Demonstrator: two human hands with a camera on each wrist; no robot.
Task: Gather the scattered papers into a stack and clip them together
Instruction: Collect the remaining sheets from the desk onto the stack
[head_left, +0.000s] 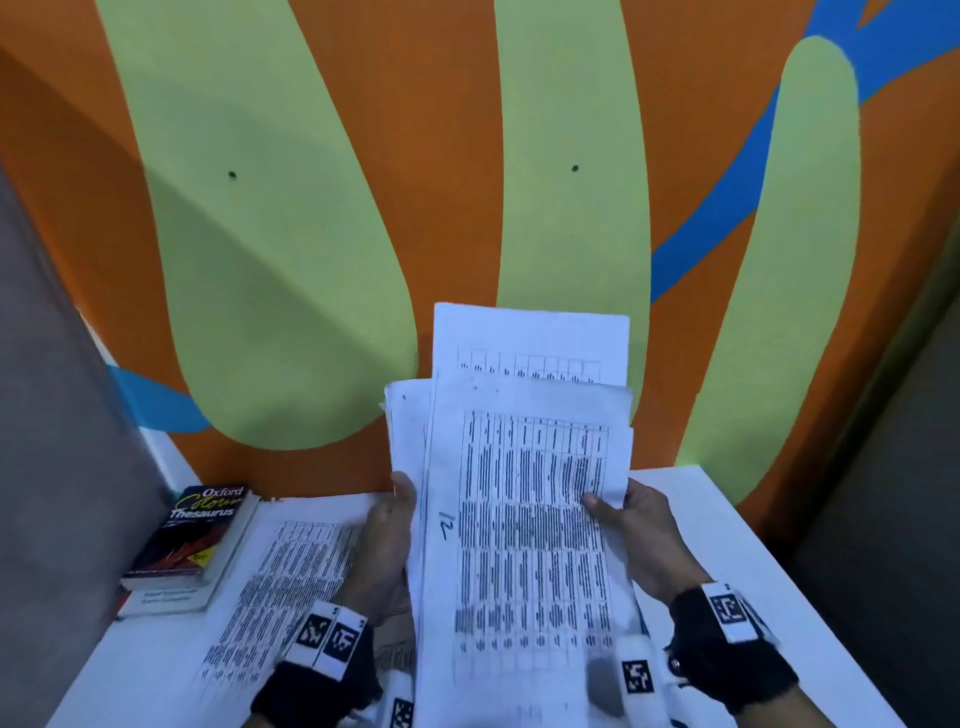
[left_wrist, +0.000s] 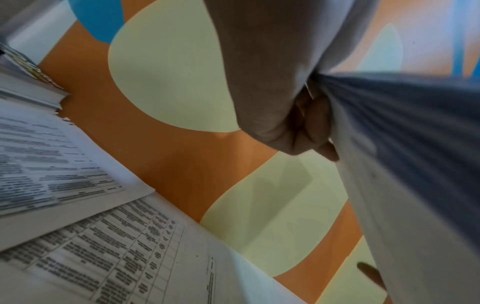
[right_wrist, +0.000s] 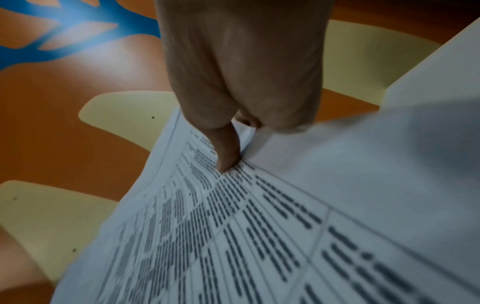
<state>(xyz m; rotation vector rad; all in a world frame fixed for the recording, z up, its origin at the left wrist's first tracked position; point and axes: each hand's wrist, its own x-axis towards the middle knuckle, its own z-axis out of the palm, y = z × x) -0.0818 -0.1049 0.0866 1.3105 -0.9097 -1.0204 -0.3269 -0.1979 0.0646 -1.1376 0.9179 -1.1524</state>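
Both hands, left hand (head_left: 387, 540) and right hand (head_left: 636, 525), grip papers (head_left: 524, 499); only head view shows thesaurus (head_left: 200, 525).

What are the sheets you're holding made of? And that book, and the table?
The sheets look like thin matte printer paper: they bend and fan apart between the hands. The book seems to be a paperback with a glossy card cover, since light shines off it. The table is smooth, white and flat, perhaps laminate; I cannot tell for sure.
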